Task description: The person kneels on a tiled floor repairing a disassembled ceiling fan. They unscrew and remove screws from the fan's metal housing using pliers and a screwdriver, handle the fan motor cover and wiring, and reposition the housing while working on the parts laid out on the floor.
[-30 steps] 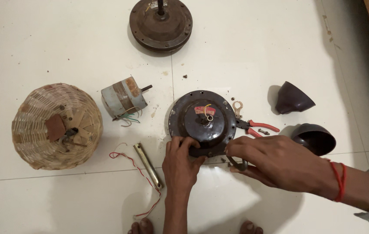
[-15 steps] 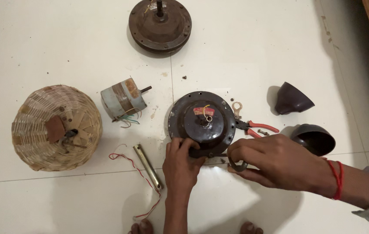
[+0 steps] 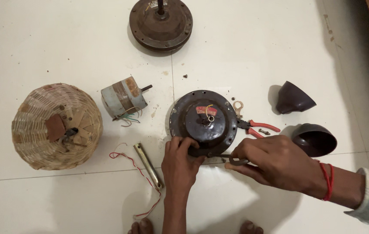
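1. You are working on a white tiled floor [image 3: 63,39]; grout lines cross it, and a strip of brown wood shows at the far right corner.
2. Your left hand [image 3: 180,162] rests on the near rim of the round dark motor cover [image 3: 204,121], fingers curled down over its edge and pressing on it, not spread.
3. Your right hand [image 3: 275,162], with a red thread at the wrist, is closed narrowly around a small dark metal tool [image 3: 232,158] whose tip touches the cover's near edge, just beside your left fingers.
4. The motor cover lies flat near the middle of the floor, with a red tag and a small ring on its top.
5. Red-handled pliers [image 3: 256,126] lie touching the cover's right side.
6. Two dark cup-shaped shells [image 3: 295,99] sit further right, one just beyond your right hand.
7. A second rusty round housing [image 3: 160,21] sits at the far edge.
8. A small grey motor [image 3: 123,97] with loose wires, an upturned woven basket [image 3: 56,125], a metal rod [image 3: 147,164] and a red-and-white wire [image 3: 128,158] lie to the left.
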